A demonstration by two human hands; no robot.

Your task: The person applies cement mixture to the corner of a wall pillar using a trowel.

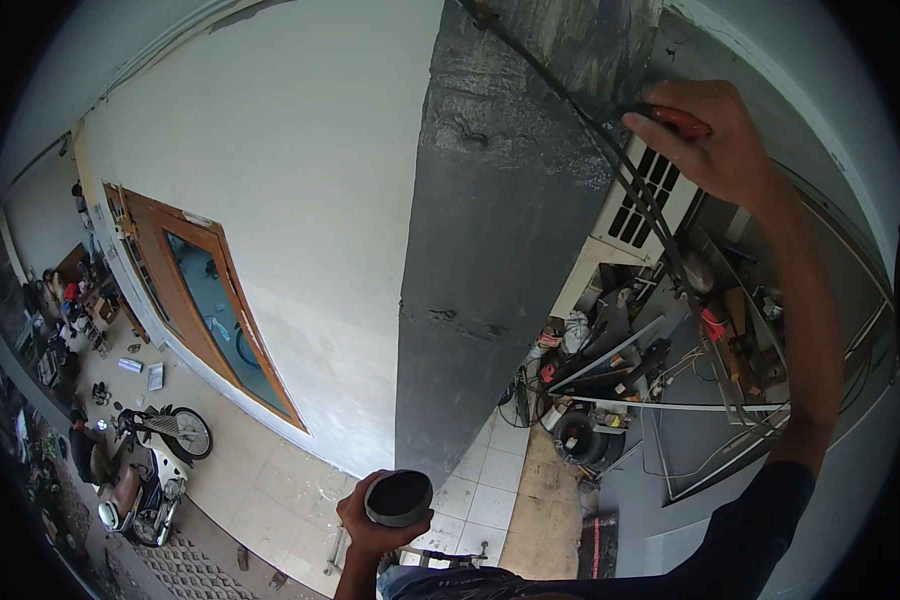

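My left hand (pixel 360 522) is wrapped round a small round cup (pixel 398 498), held low in front of me; its inside is dark grey. Up at the right, my raised right hand (pixel 718 140) grips a paintbrush (pixel 682 122) by its red handle. The brush's dark tip reaches the right edge of a grey-painted pillar (pixel 490 235), close to black cables (pixel 570 100) that run down across it. I cannot tell whether the bristles touch the surface. Rough, bumpy patches show on the pillar's upper part and lower down.
A white wall (pixel 300 190) adjoins the pillar on the left, with a wood-framed window (pixel 225 310). Behind the cables sits a vented white unit (pixel 642 205). Piled scrap and a black bucket (pixel 575 435) lie below right. A motorcycle (pixel 150 490) and a person (pixel 82 447) are far below left.
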